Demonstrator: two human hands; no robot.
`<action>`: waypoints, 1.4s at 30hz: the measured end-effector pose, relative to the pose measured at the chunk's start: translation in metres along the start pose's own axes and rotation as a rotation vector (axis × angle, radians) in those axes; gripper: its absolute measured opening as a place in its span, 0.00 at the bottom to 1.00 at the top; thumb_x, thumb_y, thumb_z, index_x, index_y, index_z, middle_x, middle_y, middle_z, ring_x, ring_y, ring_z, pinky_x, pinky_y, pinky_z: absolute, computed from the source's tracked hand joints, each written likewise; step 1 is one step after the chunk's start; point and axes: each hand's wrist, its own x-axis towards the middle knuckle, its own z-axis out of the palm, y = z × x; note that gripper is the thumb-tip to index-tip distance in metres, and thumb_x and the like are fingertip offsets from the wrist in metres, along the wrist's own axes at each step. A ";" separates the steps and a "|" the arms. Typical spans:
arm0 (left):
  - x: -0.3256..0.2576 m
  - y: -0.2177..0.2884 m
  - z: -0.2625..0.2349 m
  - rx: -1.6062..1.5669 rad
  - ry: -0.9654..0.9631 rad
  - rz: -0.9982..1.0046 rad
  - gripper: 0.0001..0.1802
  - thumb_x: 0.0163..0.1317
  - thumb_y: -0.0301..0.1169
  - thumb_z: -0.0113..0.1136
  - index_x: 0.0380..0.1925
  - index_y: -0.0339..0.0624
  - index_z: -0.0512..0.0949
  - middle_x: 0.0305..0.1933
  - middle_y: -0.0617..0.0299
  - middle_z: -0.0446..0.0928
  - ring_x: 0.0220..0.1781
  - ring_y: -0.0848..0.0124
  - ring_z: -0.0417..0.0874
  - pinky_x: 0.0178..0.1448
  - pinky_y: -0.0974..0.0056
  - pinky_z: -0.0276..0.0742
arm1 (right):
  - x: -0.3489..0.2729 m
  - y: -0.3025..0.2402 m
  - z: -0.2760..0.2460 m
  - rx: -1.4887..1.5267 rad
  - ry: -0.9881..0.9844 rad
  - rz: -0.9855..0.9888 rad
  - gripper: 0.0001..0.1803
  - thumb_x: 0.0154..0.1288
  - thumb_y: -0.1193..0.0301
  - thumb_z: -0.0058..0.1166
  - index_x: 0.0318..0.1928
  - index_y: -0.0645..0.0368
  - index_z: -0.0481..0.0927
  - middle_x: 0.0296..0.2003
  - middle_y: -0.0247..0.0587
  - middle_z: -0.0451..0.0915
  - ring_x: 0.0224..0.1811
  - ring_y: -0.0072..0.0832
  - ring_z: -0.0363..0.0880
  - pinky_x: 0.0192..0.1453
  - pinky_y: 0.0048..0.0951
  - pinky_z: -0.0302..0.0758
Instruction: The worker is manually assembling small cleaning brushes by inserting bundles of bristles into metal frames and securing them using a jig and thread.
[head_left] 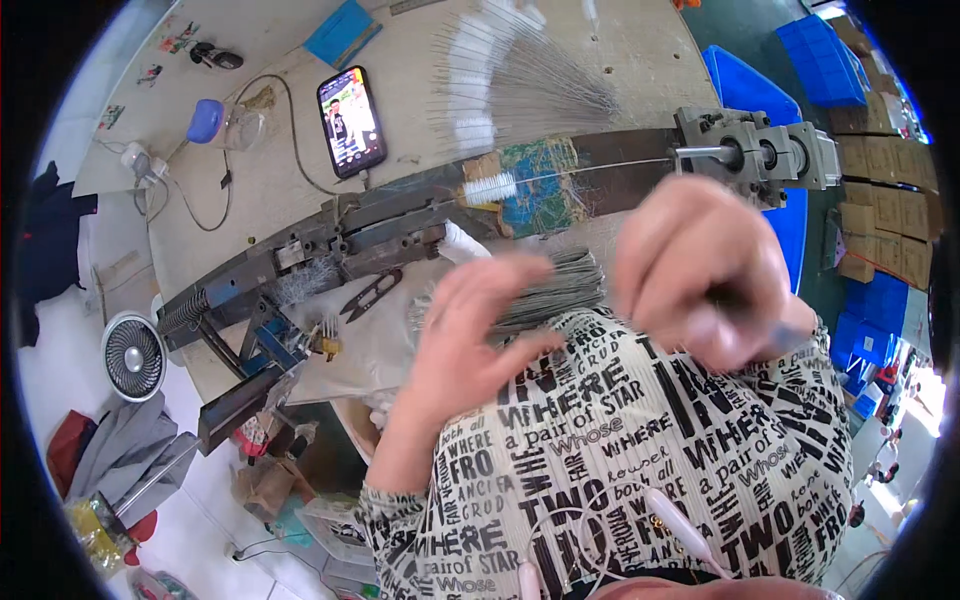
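My left hand is over the near side of the bench with its fingers stretched and apart, nothing seen in them. Just beyond its fingertips lies a white bristle bundle, and to their right a bundle of grey wires. My right hand is raised, blurred, its fingers curled in; whatever it may hold is hidden. Beyond it, a round white bristle brush on a long twisted wire stretches from the metal machine spindle across a worn blue-green patch.
A fan of wire-stemmed white brushes lies at the back. A lit phone, a lidded jar and a cable are at the back left. Black snips lie beside the long metal rail. Blue crates stand right.
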 end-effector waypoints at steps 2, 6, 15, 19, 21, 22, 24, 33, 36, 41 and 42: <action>0.014 0.006 0.004 0.131 -0.410 0.302 0.17 0.67 0.32 0.58 0.54 0.40 0.74 0.46 0.61 0.81 0.41 0.69 0.80 0.47 0.66 0.74 | 0.003 -0.003 0.011 -0.049 -0.018 0.060 0.09 0.64 0.79 0.56 0.44 0.66 0.77 0.39 0.48 0.82 0.33 0.32 0.82 0.35 0.29 0.76; -0.014 -0.026 -0.013 -0.310 0.022 -0.334 0.18 0.70 0.41 0.55 0.50 0.39 0.77 0.33 0.66 0.78 0.30 0.78 0.73 0.35 0.71 0.68 | -0.019 0.053 0.037 -0.394 -0.052 0.260 0.12 0.65 0.70 0.57 0.47 0.60 0.81 0.38 0.49 0.83 0.37 0.44 0.83 0.38 0.37 0.79; 0.004 -0.010 -0.008 -0.228 -0.024 0.019 0.24 0.75 0.45 0.42 0.52 0.37 0.78 0.28 0.69 0.65 0.28 0.80 0.63 0.33 0.73 0.58 | -0.021 0.068 0.034 -0.248 -0.363 0.678 0.14 0.71 0.67 0.50 0.51 0.61 0.78 0.39 0.51 0.81 0.41 0.42 0.81 0.44 0.35 0.76; 0.016 0.000 0.002 -0.059 -0.114 0.050 0.29 0.77 0.49 0.36 0.51 0.37 0.78 0.28 0.69 0.64 0.28 0.80 0.63 0.32 0.75 0.56 | -0.026 0.052 -0.023 -1.114 -0.282 0.177 0.11 0.52 0.72 0.59 0.39 0.56 0.81 0.34 0.38 0.79 0.36 0.39 0.80 0.44 0.38 0.74; 0.018 -0.001 0.005 -0.073 -0.134 0.068 0.22 0.77 0.41 0.39 0.52 0.36 0.77 0.29 0.69 0.64 0.30 0.80 0.64 0.32 0.76 0.57 | -0.048 0.054 -0.036 -1.337 -0.615 0.279 0.07 0.49 0.73 0.58 0.32 0.55 0.77 0.29 0.36 0.77 0.32 0.39 0.79 0.40 0.38 0.73; 0.016 -0.001 0.006 -0.072 -0.135 0.066 0.22 0.77 0.41 0.39 0.52 0.36 0.77 0.29 0.69 0.64 0.30 0.80 0.64 0.32 0.76 0.57 | -0.048 0.052 -0.036 -1.335 -0.615 0.280 0.07 0.49 0.73 0.58 0.32 0.55 0.77 0.29 0.36 0.77 0.32 0.39 0.79 0.40 0.38 0.73; 0.010 0.000 0.006 -0.235 -0.017 -0.135 0.18 0.77 0.38 0.40 0.49 0.36 0.75 0.29 0.69 0.64 0.29 0.81 0.63 0.32 0.76 0.56 | -0.042 0.046 -0.037 -1.225 -0.506 0.358 0.05 0.50 0.74 0.56 0.27 0.54 0.74 0.27 0.35 0.76 0.31 0.38 0.78 0.37 0.39 0.72; -0.004 0.004 -0.013 -0.095 0.083 -0.186 0.11 0.76 0.31 0.45 0.41 0.35 0.75 0.28 0.69 0.66 0.27 0.83 0.61 0.31 0.75 0.55 | -0.020 0.044 -0.045 -0.903 -0.551 0.599 0.04 0.56 0.73 0.55 0.33 0.58 0.78 0.29 0.45 0.79 0.36 0.45 0.80 0.40 0.43 0.76; -0.003 0.004 -0.012 -0.010 0.076 -0.211 0.08 0.71 0.27 0.51 0.37 0.34 0.78 0.29 0.65 0.73 0.30 0.80 0.69 0.36 0.73 0.64 | -0.013 0.062 -0.054 -0.911 -0.332 0.475 0.04 0.59 0.72 0.54 0.35 0.57 0.78 0.29 0.44 0.79 0.37 0.46 0.80 0.42 0.45 0.76; 0.016 0.025 -0.002 0.227 -0.044 -0.091 0.05 0.66 0.24 0.56 0.34 0.37 0.81 0.28 0.62 0.76 0.26 0.72 0.73 0.32 0.66 0.67 | -0.015 0.128 -0.076 -1.133 -0.472 0.491 0.07 0.62 0.71 0.53 0.40 0.57 0.80 0.32 0.46 0.80 0.40 0.47 0.80 0.44 0.45 0.76; 0.023 0.028 0.000 0.222 -0.056 -0.083 0.05 0.66 0.24 0.56 0.34 0.37 0.81 0.28 0.62 0.76 0.26 0.72 0.73 0.32 0.66 0.67 | -0.013 0.122 -0.077 -1.082 -0.312 0.372 0.10 0.63 0.70 0.54 0.43 0.57 0.81 0.33 0.46 0.81 0.40 0.46 0.81 0.45 0.44 0.76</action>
